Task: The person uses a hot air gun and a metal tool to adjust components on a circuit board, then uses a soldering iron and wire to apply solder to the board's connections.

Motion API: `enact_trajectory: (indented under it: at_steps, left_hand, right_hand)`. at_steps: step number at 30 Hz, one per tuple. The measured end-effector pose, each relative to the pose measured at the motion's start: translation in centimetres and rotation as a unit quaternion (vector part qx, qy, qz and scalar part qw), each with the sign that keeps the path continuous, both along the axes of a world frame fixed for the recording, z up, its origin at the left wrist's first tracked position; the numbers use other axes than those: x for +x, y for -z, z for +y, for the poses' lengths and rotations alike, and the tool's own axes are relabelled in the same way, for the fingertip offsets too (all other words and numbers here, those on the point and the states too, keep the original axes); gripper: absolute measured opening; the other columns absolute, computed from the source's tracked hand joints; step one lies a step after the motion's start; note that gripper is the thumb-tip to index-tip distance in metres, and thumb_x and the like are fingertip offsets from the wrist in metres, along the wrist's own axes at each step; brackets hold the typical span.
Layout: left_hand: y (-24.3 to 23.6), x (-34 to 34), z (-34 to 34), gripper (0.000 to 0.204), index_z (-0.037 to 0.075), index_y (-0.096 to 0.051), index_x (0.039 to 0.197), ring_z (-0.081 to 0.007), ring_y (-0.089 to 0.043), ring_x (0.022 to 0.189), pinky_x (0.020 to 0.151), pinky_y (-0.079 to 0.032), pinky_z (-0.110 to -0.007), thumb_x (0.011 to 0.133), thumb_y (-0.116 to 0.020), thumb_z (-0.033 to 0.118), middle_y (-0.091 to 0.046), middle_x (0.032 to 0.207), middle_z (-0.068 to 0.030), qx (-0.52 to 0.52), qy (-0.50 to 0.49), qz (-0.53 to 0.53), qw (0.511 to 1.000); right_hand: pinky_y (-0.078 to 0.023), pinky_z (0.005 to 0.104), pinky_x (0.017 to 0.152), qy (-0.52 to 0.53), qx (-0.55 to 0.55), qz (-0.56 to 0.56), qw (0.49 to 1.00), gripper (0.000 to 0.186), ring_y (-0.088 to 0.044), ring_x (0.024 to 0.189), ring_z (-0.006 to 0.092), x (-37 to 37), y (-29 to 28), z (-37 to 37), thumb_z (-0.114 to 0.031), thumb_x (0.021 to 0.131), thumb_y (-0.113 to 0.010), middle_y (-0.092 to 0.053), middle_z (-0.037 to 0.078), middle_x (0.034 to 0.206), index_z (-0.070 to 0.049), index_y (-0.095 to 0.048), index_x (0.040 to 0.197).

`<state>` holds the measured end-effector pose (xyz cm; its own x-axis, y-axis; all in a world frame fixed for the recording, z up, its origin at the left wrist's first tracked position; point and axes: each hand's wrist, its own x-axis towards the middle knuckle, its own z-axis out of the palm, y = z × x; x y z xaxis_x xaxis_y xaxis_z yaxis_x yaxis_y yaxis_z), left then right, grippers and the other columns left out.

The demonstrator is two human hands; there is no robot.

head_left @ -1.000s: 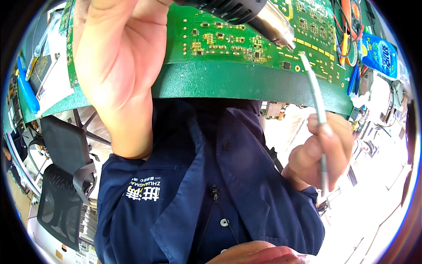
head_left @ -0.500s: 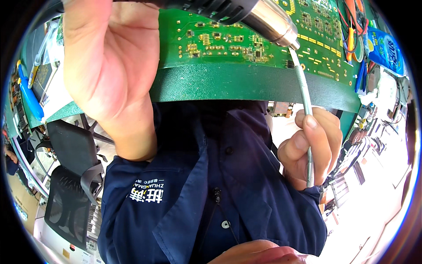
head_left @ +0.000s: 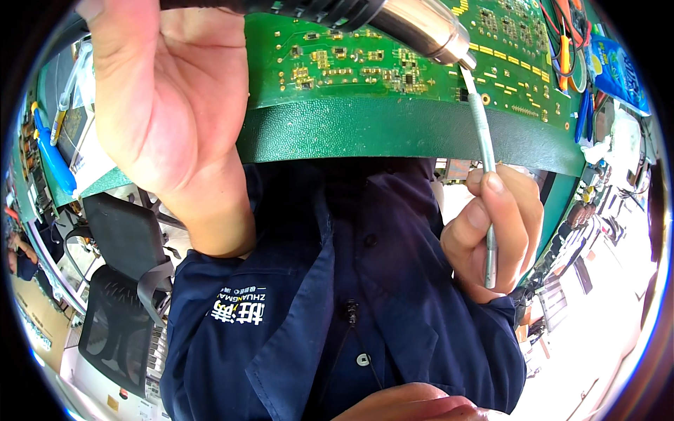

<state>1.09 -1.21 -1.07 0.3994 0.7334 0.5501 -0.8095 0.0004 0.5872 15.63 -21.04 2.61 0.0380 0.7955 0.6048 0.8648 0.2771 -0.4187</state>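
At the upper left, my left hand point(head_left: 172, 105) is closed around the dark handle of a hot air gun point(head_left: 421, 28); its fingertips run out of view at the top. The gun's metal nozzle slants down to the right over a green circuit board point(head_left: 337, 92) full of small components and gold pads. My right hand point(head_left: 502, 224) pinches a slim metal craft knife point(head_left: 483, 133) by its knurled handle. The knife's narrow blade points up, its tip right beside the nozzle mouth and over the board. Whether the tip touches a part, I cannot tell.
The board lies along the green table edge point(head_left: 337, 132). To its right are an orange-handled tool point(head_left: 564, 59), cables, blue-handled tools point(head_left: 584, 116) and a blue packet point(head_left: 618, 74). A blue tool point(head_left: 53, 161) lies at left, above a black chair point(head_left: 119, 316). Another person point(head_left: 24, 256) shows at the far left.
The whole view has shifted slightly. Nozzle and knife stay together over nearly the same spot on the board, and both hands keep their hold.
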Motion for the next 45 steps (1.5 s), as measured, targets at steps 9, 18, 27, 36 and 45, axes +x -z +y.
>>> enact_trajectory:
  at_steps: [9,18,27,36,45]
  left_hand:
    - [-0.2,-0.3,0.4,0.051,0.0,-0.035,0.138,-0.0281,-0.055,0.118,0.109,-0.043,-0.045,0.103,-0.041,0.037,-0.057,0.122,-0.0133,0.005,0.007,0.004,1.0]
    - [-0.1,-0.3,0.7,0.051,0.0,-0.036,0.138,-0.0281,-0.056,0.118,0.109,-0.043,-0.045,0.103,-0.042,0.037,-0.057,0.122,-0.0134,0.003,0.005,0.006,1.0]
    - [-0.2,-0.4,0.5,0.051,0.001,-0.036,0.137,-0.0281,-0.056,0.119,0.109,-0.043,-0.045,0.103,-0.042,0.037,-0.057,0.122,-0.0134,-0.003,0.007,0.007,1.0]
    - [0.0,-0.6,0.7,0.051,0.001,-0.037,0.137,-0.0281,-0.056,0.119,0.109,-0.043,-0.045,0.102,-0.043,0.037,-0.057,0.123,-0.0134,-0.008,0.007,0.009,1.0]
    - [-0.2,-0.9,0.9,0.05,0.001,-0.037,0.137,-0.0281,-0.056,0.119,0.109,-0.043,-0.046,0.102,-0.043,0.037,-0.057,0.123,-0.0135,-0.013,0.007,0.007,1.0]
  right_hand:
    - [-0.049,0.0307,0.057,0.009,0.012,-0.007,1.0,0.041,-0.058,0.065,0.0224,0.0,1.3,0.0,0.012,0.074,-0.064,-0.06,0.013,0.083,0.005,-0.061,0.114]
    - [-0.049,0.0323,0.063,-0.007,0.0,0.025,1.0,0.048,-0.057,0.071,0.0204,0.9,0.4,-0.9,0.013,0.075,-0.061,-0.058,0.01,0.088,0.001,-0.056,0.121]
    - [-0.048,0.0308,0.063,0.008,-0.017,0.017,1.0,0.047,-0.058,0.072,0.0212,0.6,0.3,-0.4,0.013,0.074,-0.061,-0.057,0.01,0.088,-0.001,-0.057,0.118]
    - [-0.047,0.0281,0.061,0.05,0.024,0.183,0.982,0.027,-0.058,0.065,0.0189,2.8,0.0,0.3,-0.013,0.094,-0.052,-0.061,0.015,0.078,0.007,-0.057,0.112]
    - [-0.046,0.0294,0.065,-0.004,-0.045,0.198,0.979,0.029,-0.058,0.071,0.0194,4.9,-2.7,2.7,-0.021,0.09,-0.063,-0.061,0.013,0.074,0.006,-0.065,0.098]
